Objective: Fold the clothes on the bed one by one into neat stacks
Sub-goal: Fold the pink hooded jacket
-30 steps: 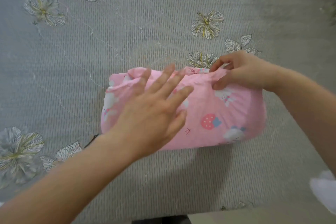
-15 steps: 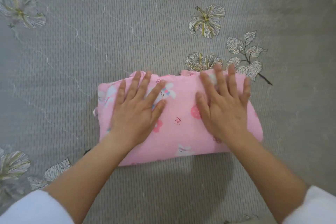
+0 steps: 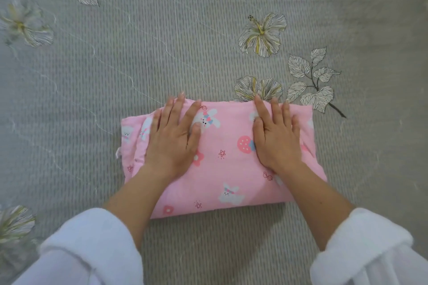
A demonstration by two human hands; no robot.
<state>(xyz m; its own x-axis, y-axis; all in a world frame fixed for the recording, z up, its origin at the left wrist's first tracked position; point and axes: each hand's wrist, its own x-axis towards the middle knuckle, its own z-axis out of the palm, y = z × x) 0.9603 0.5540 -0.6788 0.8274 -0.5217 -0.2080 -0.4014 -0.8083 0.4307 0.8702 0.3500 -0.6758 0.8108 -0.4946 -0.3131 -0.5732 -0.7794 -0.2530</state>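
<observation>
A folded pink garment [image 3: 227, 169] printed with rabbits and strawberries lies flat on the bed [image 3: 162, 41], in the middle of the stretch of grey flowered cover that is in view; none of the bed's edges or corners shows. The left hand [image 3: 172, 139] rests palm down on the garment's left part, the right hand [image 3: 276, 136] on its right part. Each grip is fully open, with the fingers straight and spread, pressing on the cloth and holding nothing. White sleeves [image 3: 92, 245] cover both forearms.
</observation>
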